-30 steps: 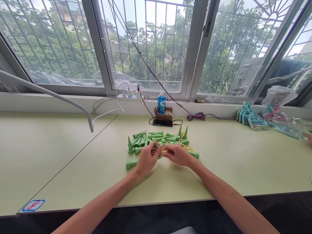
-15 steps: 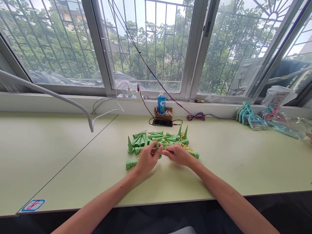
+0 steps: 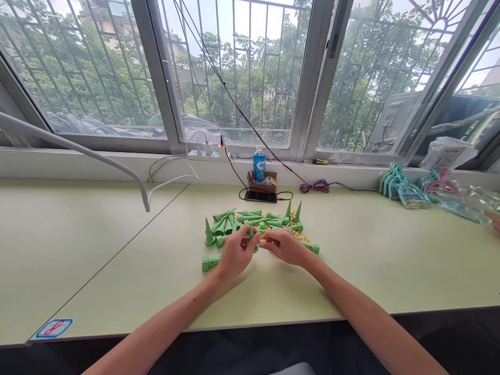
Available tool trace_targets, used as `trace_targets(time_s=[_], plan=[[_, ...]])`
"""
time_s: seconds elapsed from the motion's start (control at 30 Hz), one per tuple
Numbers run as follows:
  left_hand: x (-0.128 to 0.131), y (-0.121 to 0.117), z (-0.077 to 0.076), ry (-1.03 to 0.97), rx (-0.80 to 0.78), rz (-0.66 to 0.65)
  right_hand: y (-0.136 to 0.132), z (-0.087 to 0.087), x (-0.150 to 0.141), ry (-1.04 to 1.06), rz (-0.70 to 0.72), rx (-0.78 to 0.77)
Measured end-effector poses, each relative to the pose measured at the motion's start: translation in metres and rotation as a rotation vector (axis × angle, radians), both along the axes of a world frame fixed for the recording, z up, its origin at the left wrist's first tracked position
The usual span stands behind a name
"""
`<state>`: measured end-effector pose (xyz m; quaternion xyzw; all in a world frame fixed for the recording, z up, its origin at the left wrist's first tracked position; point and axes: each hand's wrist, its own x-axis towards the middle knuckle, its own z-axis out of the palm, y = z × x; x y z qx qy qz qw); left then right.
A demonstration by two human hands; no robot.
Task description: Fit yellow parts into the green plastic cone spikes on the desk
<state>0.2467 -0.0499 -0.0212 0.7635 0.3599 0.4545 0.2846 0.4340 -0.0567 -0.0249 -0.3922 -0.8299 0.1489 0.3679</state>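
Note:
My left hand (image 3: 237, 253) is closed round a green plastic watering spike (image 3: 251, 232), whose pointed tip stands up between thumb and fingers. Just to its right, my right hand (image 3: 284, 247) pinches a small yellow plastic piece (image 3: 263, 240), mostly covered by the fingertips, close against the spike's side. Behind both hands lies a heap of green spikes (image 3: 275, 222), several of them tipped over and a few upright. Small yellow pieces (image 3: 307, 239) are scattered at the heap's right side. One spike (image 3: 210, 263) lies alone left of my left wrist.
A phone (image 3: 261, 197) with a cable lies behind the heap, before a cardboard box (image 3: 270, 183) holding a blue bottle (image 3: 259, 165). Bundled wire (image 3: 318, 186) and bagged turquoise hangers (image 3: 402, 187) stand along the back. Another person's hand (image 3: 494, 221) shows at the right edge.
My right fingers have loosened and shifted slightly at the spike, showing more of the yellow piece. The left hand stays nearly still. At the right edge, the other person's hand has moved slightly.

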Motion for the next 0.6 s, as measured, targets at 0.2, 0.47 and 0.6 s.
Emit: trace_targets(time_s=[0.2,0.47,0.6], plan=[[-0.0004,0.0009,-0.0022,0.01,0.001,-0.004,-0.0004,0.0004,0.0005,-0.032,0.007,0.021],[0.0003,-0.0004,-0.0003,-0.002,0.005,-0.014,-0.0008,0.0009,0.001,-0.039,0.016,-0.026],[0.0006,-0.0002,-0.0004,-0.008,0.003,-0.012,0.0002,-0.001,0.0014,-0.034,0.012,-0.022]])
